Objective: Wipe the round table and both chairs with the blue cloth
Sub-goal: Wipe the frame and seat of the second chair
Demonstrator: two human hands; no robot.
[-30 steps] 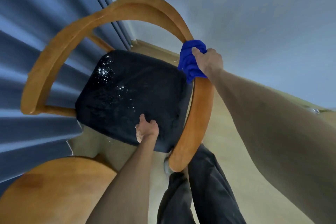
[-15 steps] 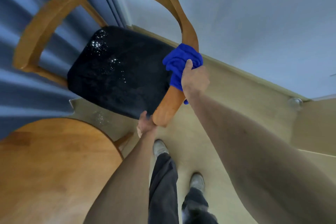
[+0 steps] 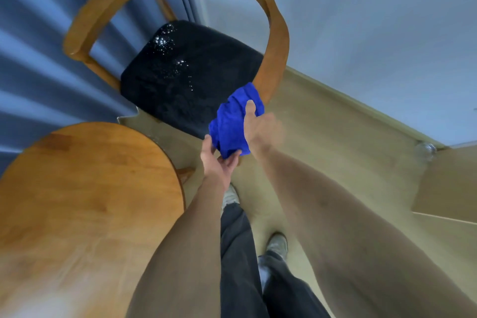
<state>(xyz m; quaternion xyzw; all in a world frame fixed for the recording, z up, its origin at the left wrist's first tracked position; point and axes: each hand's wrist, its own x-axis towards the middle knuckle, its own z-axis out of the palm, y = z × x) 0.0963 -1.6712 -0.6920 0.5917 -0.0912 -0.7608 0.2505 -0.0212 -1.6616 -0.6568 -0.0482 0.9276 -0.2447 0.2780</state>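
Observation:
A wooden chair (image 3: 277,33) with a curved arm rail and a black seat (image 3: 191,82) stands ahead of me; the seat shows white specks. My right hand (image 3: 259,125) grips the bunched blue cloth (image 3: 232,124) over the near end of the chair's right arm, which the cloth hides. My left hand (image 3: 218,162) is just below, fingers loosely curled and touching the cloth's lower edge. The round wooden table (image 3: 85,188) fills the lower left.
Blue curtains (image 3: 38,33) hang behind the chair at the left. A pale wall (image 3: 361,33) runs on the right, with a skirting board (image 3: 361,108) along the beige floor. My legs and shoes (image 3: 277,244) stand below the hands.
My right hand has slid the cloth down the chair's right arm to its near end. My left hand left the seat's front edge and rose to the cloth.

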